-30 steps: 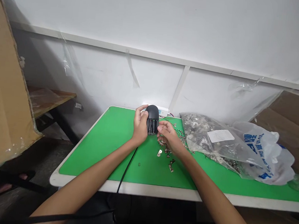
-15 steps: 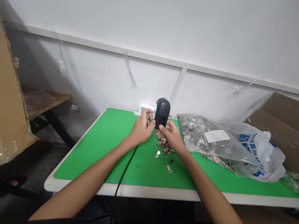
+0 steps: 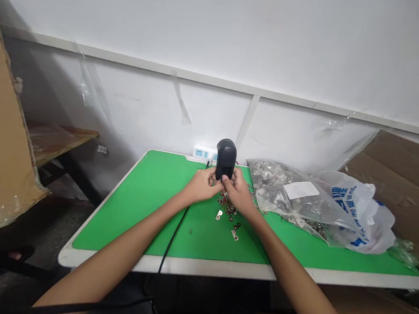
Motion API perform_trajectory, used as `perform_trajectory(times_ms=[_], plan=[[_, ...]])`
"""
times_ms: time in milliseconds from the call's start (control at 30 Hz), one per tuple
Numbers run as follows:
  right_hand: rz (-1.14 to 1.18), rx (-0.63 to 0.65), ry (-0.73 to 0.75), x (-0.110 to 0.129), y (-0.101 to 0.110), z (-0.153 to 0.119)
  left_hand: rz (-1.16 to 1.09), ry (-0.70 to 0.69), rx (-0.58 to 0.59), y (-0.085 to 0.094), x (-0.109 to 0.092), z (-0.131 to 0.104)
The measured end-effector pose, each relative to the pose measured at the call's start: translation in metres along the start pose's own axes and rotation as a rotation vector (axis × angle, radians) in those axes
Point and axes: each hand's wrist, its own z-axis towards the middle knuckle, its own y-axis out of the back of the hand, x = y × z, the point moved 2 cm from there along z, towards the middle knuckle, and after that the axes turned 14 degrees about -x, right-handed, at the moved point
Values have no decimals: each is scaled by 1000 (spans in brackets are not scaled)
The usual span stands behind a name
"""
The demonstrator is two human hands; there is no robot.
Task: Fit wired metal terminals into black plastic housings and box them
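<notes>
A black rounded plastic housing (image 3: 226, 156) is held upright above the green mat (image 3: 130, 209). My right hand (image 3: 238, 190) grips its lower right side, with the thumb across the bottom front. My left hand (image 3: 204, 184) is closed at the lower left edge of the housing, its fingertips pinched together; whether a small part is between them is too small to tell. Beneath the hands lies a pile of small metal pieces (image 3: 229, 206). Two loose metal plates, one at the left (image 3: 219, 215) and one nearer the front (image 3: 234, 235), lie beside the pile.
A white power strip (image 3: 204, 153) stands at the back edge by the wall. A clear bag of metal parts (image 3: 282, 186) and a white plastic bag (image 3: 366, 216) lie at the right, before a cardboard box (image 3: 401, 185). A black cable (image 3: 173, 236) crosses the mat.
My left hand has closed its fingers and moved in against the bottom of the housing. The housing has turned slightly in my right hand. The view has shifted a little.
</notes>
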Motion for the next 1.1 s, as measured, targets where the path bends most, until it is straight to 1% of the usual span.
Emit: perform_trajectory(times_ms=[133,333,433,500,633,667,700,767,800,833,933,1000,1100], plan=[[-137,-16,62,3,3,-2,33,-10,-23,-1,1,-1],[-249,-72,161,2,3,-4,-61,32,-39,-5,5,-1],[-273,-112,167,1,1,-6,-65,42,-52,-6,10,-2],[-282,-112,152,1,1,-6,-79,46,-44,-6,12,-2],[-258,-33,67,7,5,0,-151,80,-15,-5,12,1],[-237,-33,47,9,7,2,-171,96,5,-5,11,2],[-200,-53,28,10,9,5,-194,116,39,-5,9,2],[-65,-111,-29,12,12,8,-259,158,144,-7,6,1],[25,-118,-81,12,12,9,-293,176,202,-9,4,0],[117,-97,-150,12,10,9,-325,191,252,-11,2,-1],[314,42,-361,13,2,3,-391,247,347,-17,-1,-5],[364,65,-428,14,-2,-1,-421,297,362,-21,-1,-7],[378,13,-440,16,-4,-2,-491,376,336,-26,-2,-10]])
